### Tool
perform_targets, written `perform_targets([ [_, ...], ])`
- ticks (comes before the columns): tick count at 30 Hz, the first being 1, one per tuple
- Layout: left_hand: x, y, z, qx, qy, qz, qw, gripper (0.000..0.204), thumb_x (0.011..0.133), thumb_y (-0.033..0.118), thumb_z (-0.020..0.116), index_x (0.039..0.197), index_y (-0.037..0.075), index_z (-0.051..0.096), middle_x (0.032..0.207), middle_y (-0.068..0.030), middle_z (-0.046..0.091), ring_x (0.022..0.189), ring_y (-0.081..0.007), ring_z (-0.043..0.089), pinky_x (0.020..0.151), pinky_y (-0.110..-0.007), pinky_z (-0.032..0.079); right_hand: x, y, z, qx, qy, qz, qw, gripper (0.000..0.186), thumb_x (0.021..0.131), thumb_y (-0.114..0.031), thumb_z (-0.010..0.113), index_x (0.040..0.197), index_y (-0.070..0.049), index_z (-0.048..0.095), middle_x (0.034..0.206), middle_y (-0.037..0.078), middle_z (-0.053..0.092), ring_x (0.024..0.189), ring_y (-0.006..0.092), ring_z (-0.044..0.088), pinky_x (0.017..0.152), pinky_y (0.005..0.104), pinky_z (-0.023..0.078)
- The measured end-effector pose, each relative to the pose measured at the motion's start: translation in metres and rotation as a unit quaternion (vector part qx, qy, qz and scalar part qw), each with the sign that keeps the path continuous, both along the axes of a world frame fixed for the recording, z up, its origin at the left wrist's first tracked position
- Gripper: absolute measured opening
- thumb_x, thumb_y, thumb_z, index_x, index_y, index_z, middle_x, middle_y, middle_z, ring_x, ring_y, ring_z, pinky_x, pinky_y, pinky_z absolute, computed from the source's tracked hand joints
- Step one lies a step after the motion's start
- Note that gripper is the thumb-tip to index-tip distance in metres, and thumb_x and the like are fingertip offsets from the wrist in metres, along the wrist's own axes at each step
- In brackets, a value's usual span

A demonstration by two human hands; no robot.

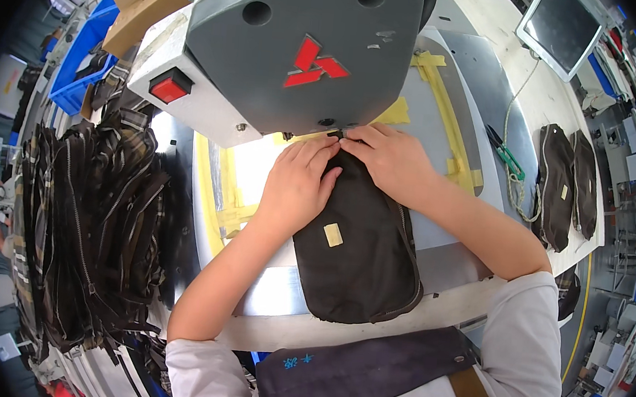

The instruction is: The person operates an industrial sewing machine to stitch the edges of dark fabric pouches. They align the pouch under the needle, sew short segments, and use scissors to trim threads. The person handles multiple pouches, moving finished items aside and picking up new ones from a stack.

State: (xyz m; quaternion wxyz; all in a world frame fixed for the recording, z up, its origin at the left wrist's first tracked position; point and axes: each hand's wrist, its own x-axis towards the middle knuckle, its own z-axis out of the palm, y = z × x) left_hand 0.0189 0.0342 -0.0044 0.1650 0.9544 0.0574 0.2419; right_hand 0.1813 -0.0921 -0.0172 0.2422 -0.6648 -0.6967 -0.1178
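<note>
A dark brown zippered fabric pouch (358, 255), with a small cream tag on its face, lies lengthwise in front of me. Its narrow far end reaches under the grey head of a sewing machine (293, 53). My left hand (300, 182) grips the left side of that end, fingertips pressed on the cloth and thumb bent along it. Opposite it, my right hand (393, 160) pinches the tip close beneath the machine head. The fingertips of both hands nearly meet there. The exact stitching spot is hidden by the fingers and the head.
Dark zippered pieces with plaid cloth (96, 232) hang in a thick heap at left. Yellow tape (446, 111) edges the work plate. Green-handled snips (510, 162) and two more pouches (555, 189) lie at right, below a screen (562, 31). A red switch (170, 86) sits beside the head.
</note>
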Motion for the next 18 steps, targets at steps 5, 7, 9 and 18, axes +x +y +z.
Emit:
perform_targets([
  [5, 0.000, -0.006, 0.009, 0.005, 0.041, -0.002, 0.999, 0.039, 0.079, 0.014, 0.069, 0.114, 0.000, 0.060, 0.119, -0.0119, 0.060, 0.107, -0.0312, 0.059, 0.093, -0.040, 0.047, -0.006, -0.004, 0.018, -0.040, 0.093, -0.144, 0.984, 0.021, 0.082, -0.018, 0.063, 0.097, -0.004, 0.063, 0.094, 0.008, 0.059, 0.088, 0.0277, 0.061, 0.069, 0.0397, 0.053],
  [7, 0.001, -0.007, 0.010, 0.011, 0.044, -0.001, 0.999, 0.041, 0.078, 0.016, 0.069, 0.115, -0.001, 0.060, 0.120, -0.0124, 0.059, 0.106, -0.0314, 0.059, 0.092, -0.040, 0.047, 0.002, -0.004, 0.021, -0.114, 0.115, -0.152, 0.975, 0.020, 0.081, -0.020, 0.064, 0.093, -0.003, 0.063, 0.089, 0.010, 0.060, 0.084, 0.0300, 0.062, 0.069, 0.0409, 0.052],
  [9, 0.002, -0.007, 0.010, 0.009, 0.038, -0.005, 0.999, 0.040, 0.078, 0.014, 0.069, 0.114, -0.001, 0.060, 0.120, -0.0124, 0.059, 0.105, -0.0316, 0.059, 0.092, -0.040, 0.047, 0.007, 0.001, 0.019, -0.122, 0.139, -0.156, 0.970, 0.018, 0.081, -0.017, 0.065, 0.093, -0.003, 0.062, 0.085, 0.011, 0.061, 0.076, 0.0310, 0.063, 0.067, 0.0412, 0.051],
  [18, 0.003, -0.004, 0.006, 0.026, 0.028, -0.017, 0.999, 0.040, 0.076, 0.013, 0.070, 0.111, -0.003, 0.059, 0.123, -0.0126, 0.058, 0.105, -0.0308, 0.058, 0.093, -0.040, 0.046, 0.018, 0.015, 0.016, -0.147, 0.392, -0.149, 0.896, 0.022, 0.081, -0.021, 0.064, 0.086, 0.001, 0.062, 0.082, 0.015, 0.067, 0.078, 0.0296, 0.066, 0.071, 0.0382, 0.051],
])
